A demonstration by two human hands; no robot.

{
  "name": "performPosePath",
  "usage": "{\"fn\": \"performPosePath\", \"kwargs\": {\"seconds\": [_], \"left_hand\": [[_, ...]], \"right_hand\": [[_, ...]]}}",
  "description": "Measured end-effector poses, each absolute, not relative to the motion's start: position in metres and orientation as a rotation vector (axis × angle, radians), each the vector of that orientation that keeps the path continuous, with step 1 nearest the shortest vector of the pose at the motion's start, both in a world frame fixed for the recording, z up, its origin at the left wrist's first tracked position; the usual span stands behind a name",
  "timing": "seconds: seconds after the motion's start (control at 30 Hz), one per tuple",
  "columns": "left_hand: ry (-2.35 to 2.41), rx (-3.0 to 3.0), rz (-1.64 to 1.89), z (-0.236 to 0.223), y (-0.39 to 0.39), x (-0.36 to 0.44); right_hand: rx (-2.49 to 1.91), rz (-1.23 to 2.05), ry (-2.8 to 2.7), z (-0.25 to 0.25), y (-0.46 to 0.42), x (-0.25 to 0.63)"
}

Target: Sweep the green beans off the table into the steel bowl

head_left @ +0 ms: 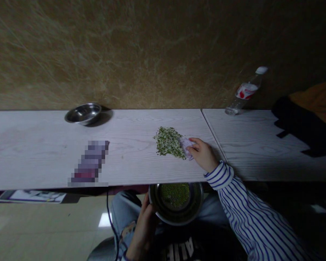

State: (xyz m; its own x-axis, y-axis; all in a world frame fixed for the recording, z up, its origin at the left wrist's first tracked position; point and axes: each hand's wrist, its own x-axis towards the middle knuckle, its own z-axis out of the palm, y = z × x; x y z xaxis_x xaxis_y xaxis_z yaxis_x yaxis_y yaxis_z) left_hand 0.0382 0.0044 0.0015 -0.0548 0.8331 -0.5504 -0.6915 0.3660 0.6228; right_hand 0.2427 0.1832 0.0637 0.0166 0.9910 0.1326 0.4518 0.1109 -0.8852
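Note:
On the pale wood-grain table lies a spread pile of green beans mixed with white grains. My right hand, in a blue-striped sleeve, pinches a small whitish piece of paper or card against the pile's right edge. Below the table's front edge, my left hand grips the left rim of a steel bowl above my lap. Green beans cover the bottom of that bowl.
An apparently empty steel bowl stands at the back left. A blurred-out flat object lies left of the pile. A clear plastic bottle and a dark and orange cloth item are at the right. Behind rises a brown marbled wall.

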Motion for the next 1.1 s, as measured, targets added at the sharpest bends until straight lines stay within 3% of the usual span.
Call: {"fn": "performPosePath", "kwargs": {"seconds": [1.1], "left_hand": [[1.112, 0.150, 1.194, 0.006, 0.004, 0.041]], "right_hand": [[-1.361, 0.922, -1.699, 0.072, 0.175, 0.247]]}}
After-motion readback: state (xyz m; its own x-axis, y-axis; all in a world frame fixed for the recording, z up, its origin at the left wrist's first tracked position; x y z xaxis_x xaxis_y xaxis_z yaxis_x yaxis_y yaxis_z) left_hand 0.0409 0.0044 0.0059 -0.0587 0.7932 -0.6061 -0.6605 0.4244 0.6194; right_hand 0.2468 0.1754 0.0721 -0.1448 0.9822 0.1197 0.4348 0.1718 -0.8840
